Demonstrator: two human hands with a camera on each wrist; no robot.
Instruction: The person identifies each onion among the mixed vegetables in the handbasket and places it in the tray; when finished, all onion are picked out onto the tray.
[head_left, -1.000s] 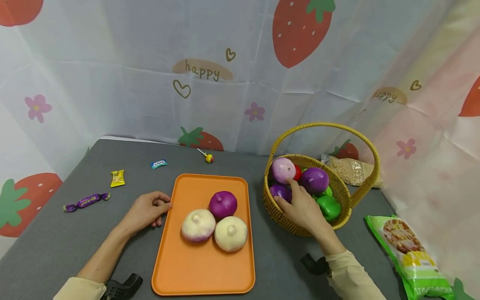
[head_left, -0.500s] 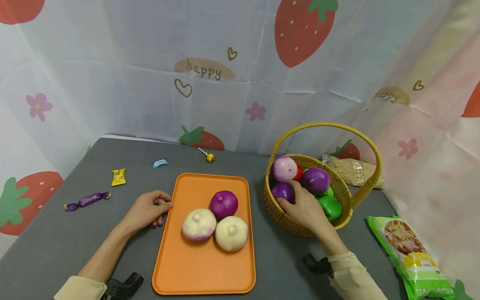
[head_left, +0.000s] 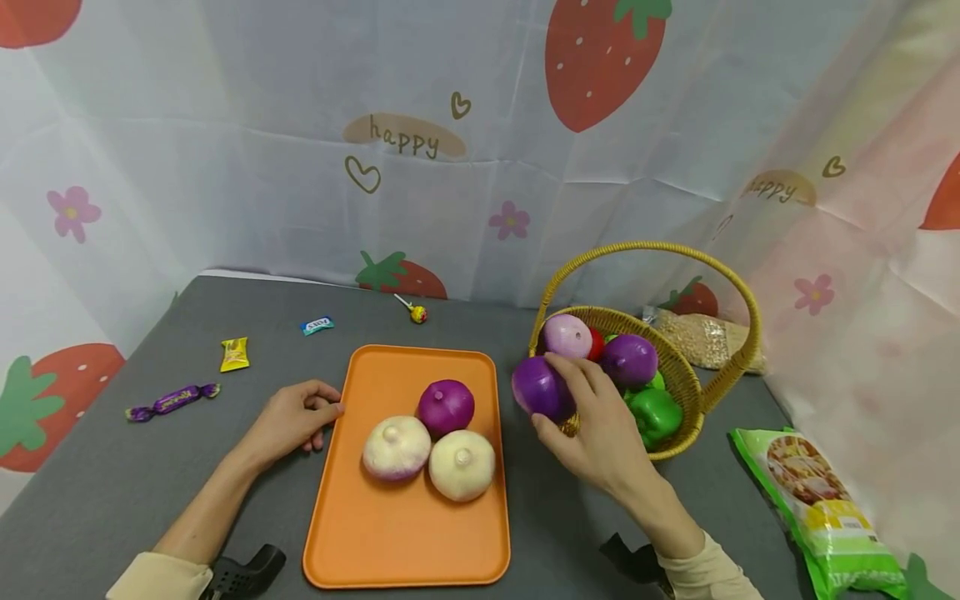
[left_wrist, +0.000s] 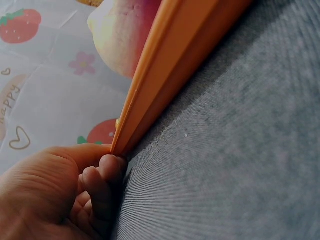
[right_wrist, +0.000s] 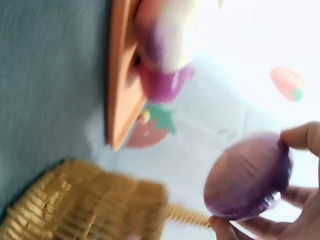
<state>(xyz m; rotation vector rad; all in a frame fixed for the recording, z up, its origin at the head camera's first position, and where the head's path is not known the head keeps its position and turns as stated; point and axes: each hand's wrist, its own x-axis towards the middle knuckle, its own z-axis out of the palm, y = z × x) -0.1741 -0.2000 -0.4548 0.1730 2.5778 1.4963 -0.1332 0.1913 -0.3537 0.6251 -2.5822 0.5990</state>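
Observation:
My right hand [head_left: 603,429] holds a shiny purple onion [head_left: 542,388] between thumb and fingers, at the left rim of the yellow wicker basket [head_left: 686,375]. In the right wrist view the onion [right_wrist: 247,177] is off the table, tilted, with fingertips on its edges. My left hand [head_left: 292,425] pinches the left rim of the orange tray [head_left: 405,550]; the left wrist view shows the thumb on top and curled fingers below. On the tray sit a magenta onion [head_left: 446,407] and two cream turnip-like vegetables, one left [head_left: 396,448] and one right [head_left: 462,467].
In the basket lie a pale purple onion [head_left: 567,336], another purple onion [head_left: 630,360] and a green pepper [head_left: 655,414]. A tall handle [head_left: 652,247] arches over it. A green food packet [head_left: 825,517], a bag of grains [head_left: 701,340], wrapped candies [head_left: 172,402] and a lollipop [head_left: 417,313] lie around.
My right hand has taken hold of the purple onion in the basket and lifted it up and left to the basket's rim. My left hand stays on the tray rim.

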